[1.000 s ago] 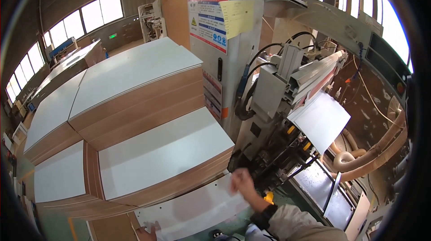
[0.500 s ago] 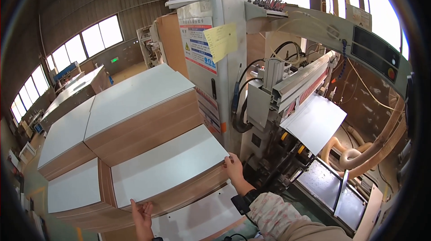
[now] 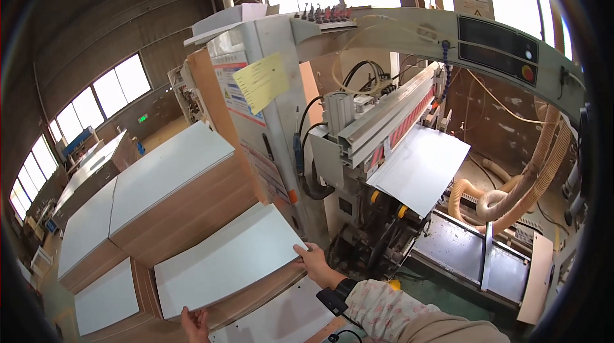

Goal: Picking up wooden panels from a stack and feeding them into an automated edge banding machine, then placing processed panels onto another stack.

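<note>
My right hand grips the near right corner of a white rectangular panel that lies on top of a low stack of boards. At the panel's near left edge, my left hand holds it by the fingers, low in the view. Below the two hands lies another white panel with small drilled holes. My right wrist carries a dark band and a patterned sleeve.
Taller stacks of white-faced boards stand to the left. A grey woodworking machine rises straight ahead, with a white panel resting in its feed on the right. Beige dust hoses curl at the far right.
The view has tilted upward. Both hands have come onto the top panel of the low stack; a second ago only the right hand showed, over the drilled panel below.
</note>
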### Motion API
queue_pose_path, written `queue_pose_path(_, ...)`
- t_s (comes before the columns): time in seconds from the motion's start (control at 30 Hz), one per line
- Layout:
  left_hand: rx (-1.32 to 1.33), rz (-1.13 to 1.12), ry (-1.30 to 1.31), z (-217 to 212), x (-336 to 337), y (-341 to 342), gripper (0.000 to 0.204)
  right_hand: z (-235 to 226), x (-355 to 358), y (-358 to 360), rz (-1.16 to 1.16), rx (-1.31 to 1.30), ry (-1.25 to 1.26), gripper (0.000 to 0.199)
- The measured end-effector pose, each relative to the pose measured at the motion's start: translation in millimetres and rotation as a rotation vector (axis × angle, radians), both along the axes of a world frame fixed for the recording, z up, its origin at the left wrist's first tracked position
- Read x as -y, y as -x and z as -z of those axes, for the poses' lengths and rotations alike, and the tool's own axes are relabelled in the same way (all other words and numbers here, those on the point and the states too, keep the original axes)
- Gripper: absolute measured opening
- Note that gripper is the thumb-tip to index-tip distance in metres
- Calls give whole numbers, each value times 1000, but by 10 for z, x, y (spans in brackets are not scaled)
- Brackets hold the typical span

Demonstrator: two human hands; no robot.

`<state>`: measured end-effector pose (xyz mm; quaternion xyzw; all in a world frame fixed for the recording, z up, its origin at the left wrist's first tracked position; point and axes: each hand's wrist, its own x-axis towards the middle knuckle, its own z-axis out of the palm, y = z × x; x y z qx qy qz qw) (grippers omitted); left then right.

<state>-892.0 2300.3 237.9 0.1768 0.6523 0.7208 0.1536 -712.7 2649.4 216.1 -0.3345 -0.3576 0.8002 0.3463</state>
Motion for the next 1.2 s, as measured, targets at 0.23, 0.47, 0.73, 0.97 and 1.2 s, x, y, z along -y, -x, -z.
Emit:
queue_pose_path(0.23,-150,59,330,-689,-74,-726,70,89,2,-388,-111,-87,132,30)
queue_pose_path(0.47,-356,29,378,-690,-171,-625,45,-140,-463,-186,-225,-114,15,33)
queue_pose_path(0.73,-322,-18,387,-528,-47,-1022,42,402,-374,-438,-149,-237,-30,29)
queue_pose_path(0.97,-375,168,35,-57,635,-628,68,-110,-136,-686,-6,-396,447,32)
queue_pose_path(1.2,401,1,71,-635,282,-632,52,405,-304,-636,-132,-472,107,34)
